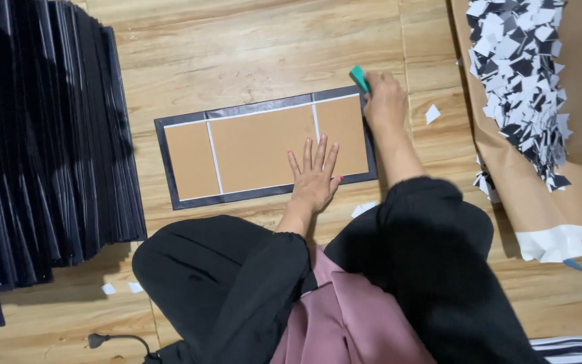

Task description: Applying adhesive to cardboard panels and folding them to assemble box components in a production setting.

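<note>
A flat black cover sheet (166, 162) lies on the wooden floor with three brown cardboard panels (257, 148) laid on it, thin white gaps between them. My left hand (315, 176) rests flat on it, fingers spread, at the lower edge between the middle and right panels. My right hand (385, 101) is at the sheet's upper right corner, closed around a small teal tool (358, 77) that touches the black border there.
A tall fanned stack of black sheets (42, 148) fills the left side. Brown paper (574, 175) on the right carries a heap of small black and white offcuts (520, 74). White scraps (432, 113) dot the floor. A black plug and cable (99, 340) lie near my knee.
</note>
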